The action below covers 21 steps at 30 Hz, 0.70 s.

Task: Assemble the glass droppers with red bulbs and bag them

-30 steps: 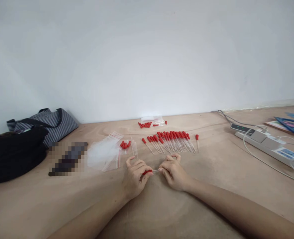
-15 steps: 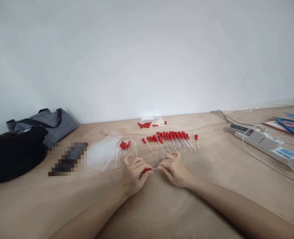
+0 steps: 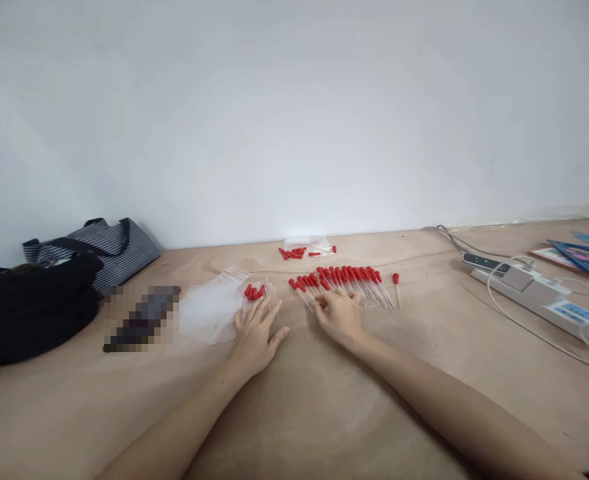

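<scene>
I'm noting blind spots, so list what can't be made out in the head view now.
All in the head view:
Right hand: what it may pinch, hidden by the hand itself.
Clear tubes: lower parts, partly covered by the left hand.
Dark object: details, blurred by pixelation.
Black item: left part, cut off by the edge.
Power strip label: print too small.

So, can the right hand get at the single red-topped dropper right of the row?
Probably yes: the dropper lies apart, with bare tabletop on its near side, though I can't tell whether the right hand is empty.
</scene>
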### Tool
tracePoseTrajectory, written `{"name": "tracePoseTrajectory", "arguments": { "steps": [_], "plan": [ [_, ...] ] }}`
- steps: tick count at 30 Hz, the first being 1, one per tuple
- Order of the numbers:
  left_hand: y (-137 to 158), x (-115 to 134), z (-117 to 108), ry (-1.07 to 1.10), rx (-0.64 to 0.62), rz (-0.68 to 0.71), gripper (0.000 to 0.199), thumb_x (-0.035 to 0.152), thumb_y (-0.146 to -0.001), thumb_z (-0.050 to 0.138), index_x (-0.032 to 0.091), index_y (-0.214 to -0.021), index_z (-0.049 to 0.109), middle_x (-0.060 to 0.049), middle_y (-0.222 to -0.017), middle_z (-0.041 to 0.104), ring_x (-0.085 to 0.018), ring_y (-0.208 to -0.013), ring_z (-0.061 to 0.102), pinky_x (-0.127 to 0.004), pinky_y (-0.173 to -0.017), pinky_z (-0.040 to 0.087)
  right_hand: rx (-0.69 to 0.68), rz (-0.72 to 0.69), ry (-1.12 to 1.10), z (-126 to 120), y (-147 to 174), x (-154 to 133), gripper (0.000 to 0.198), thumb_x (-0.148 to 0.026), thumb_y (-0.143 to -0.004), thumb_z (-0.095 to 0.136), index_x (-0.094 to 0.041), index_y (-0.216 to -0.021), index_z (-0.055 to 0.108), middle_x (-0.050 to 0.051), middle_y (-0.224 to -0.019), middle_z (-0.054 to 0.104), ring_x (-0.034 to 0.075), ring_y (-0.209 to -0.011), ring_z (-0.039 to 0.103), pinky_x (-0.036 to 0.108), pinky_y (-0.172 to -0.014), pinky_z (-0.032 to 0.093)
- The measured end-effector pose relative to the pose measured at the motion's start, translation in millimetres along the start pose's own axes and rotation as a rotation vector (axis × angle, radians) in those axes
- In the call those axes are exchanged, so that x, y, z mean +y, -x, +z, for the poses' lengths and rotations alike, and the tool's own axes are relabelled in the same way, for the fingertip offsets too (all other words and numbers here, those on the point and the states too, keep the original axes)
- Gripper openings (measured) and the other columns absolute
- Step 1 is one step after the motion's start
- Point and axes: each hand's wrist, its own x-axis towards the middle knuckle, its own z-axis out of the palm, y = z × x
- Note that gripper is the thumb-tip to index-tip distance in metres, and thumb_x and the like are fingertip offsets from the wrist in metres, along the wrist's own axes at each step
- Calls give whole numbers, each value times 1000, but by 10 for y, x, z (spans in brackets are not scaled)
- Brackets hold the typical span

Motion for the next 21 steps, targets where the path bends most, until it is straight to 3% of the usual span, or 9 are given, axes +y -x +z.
{"name": "tracePoseTrajectory", "arguments": {
  "steps": [5,12,16,21],
  "plan": [
    [12,-10,-3,-1,-91,8,39,37,-83,48,24,-119,51,-13,-135,39,-29,-127,29,-60,-96,15,-32,113,143,228,-216,-147,12,-20,-76,51,-20,-73,62,3,-74,67,19,-83,49,36,-75,18],
    [16,-9,30,29,-93,-16,36,38,-82,50,26,-115,54,-13,-131,44,-29,-125,32,-59,-96,17,-40,100,255,274,-236,-108,21,-27,-80,47,-19,-74,65,8,-84,64,22,-88,46,37,-75,19],
    [-17,-35,6,15,-4,-42,30,34,-81,50,25,-109,58,-11,-124,51,-28,-119,39,-55,-93,20,-43,41,235,264,-235,-199,26,-28,-83,42,-20,-79,66,9,-88,63,22,-91,45,38,-77,20],
    [-246,-238,-111,-107,187,-207,19,29,-81,49,22,-95,62,-9,-104,60,-25,-100,50,-45,-86,28,-159,51,178,359,-290,-499,25,-35,-78,46,-19,-79,65,9,-90,65,24,-92,47,40,-80,22]
  ]
}}
